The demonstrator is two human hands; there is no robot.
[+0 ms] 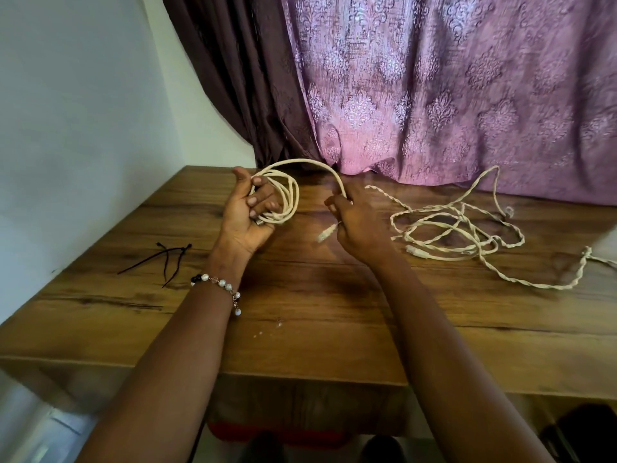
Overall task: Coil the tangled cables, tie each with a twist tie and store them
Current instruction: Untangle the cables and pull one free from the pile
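Two bare forearms reach forward over the near edge of the wood-grain tabletop (300, 329); the left wrist wears a bracelet (222, 285) of round pale and dark beads. Left of that wrist lie the ties (163, 260), thin black strips crossing one another flat on the wood, well apart from everything else.

The left hand (245, 212) is raised palm-up above the tabletop, its fingers (263, 200) curled shut around a coil (283, 198) of cream, round cord. The coil is a few stacked loops, oval, standing roughly upright with its long axis running up and away; a small dark metal plug shows under the palm. From the coil's top one strand arcs up and to the right, then drops into the right hand (359, 218). That hand, back to the camera, pinches the strand between thumb and fingers closed narrowly on it; a pale plug (325, 233), blurred, hangs below the hand, pointing down-left.

Right of the right hand, on the tabletop, sprawls the tangle (457, 232): cream cables, some twisted in pairs like rope, looped loosely over each other, one end trailing toward the right edge.

Behind, a mauve patterned curtain (450, 88) hangs to the tabletop's far edge, beside a white wall (83, 111).
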